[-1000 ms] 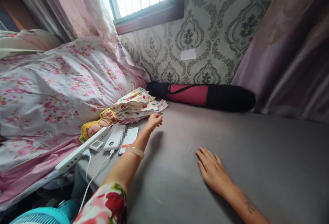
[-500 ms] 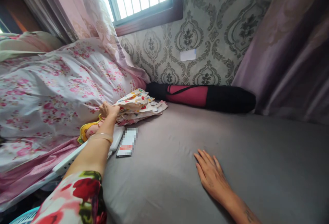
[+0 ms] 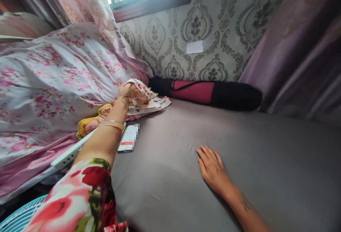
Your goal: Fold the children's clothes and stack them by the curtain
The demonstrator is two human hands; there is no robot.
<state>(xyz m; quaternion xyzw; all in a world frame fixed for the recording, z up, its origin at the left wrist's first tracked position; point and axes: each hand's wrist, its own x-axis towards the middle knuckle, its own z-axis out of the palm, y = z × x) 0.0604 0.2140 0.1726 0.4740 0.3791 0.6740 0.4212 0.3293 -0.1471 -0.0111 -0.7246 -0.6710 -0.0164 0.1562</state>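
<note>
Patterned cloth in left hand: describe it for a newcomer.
On the grey sheet, find the left end of the black-and-red bag. There the left hand grips the patterned cloth: whitish with small multicoloured prints, unlike the pink-flowered bedding alongside.

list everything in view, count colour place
window: 1, brown frame, top
wall: 1, grey, back
card: 1, white, wall
curtains: 2 or more, pink and purple, sides
long bag: 1, black and crimson, by wall
flowered cover: 1, white, left
bundle: 1, pale, far left
sheet: 1, pink, lower left
bed: 1, grey, centre
phone: 1, white screen, on bed
toy: 1, yellow, left of phone
power strip: 1, white, left of phone
slatted item: 1, blue, bottom left
printed cloths: count unclear, cream, at left hand
bracelet: 1, pale, left arm
sleeve: 1, multicoloured, left arm
left hand: 1, gripping printed cloths
right hand: 1, flat on bed
</note>
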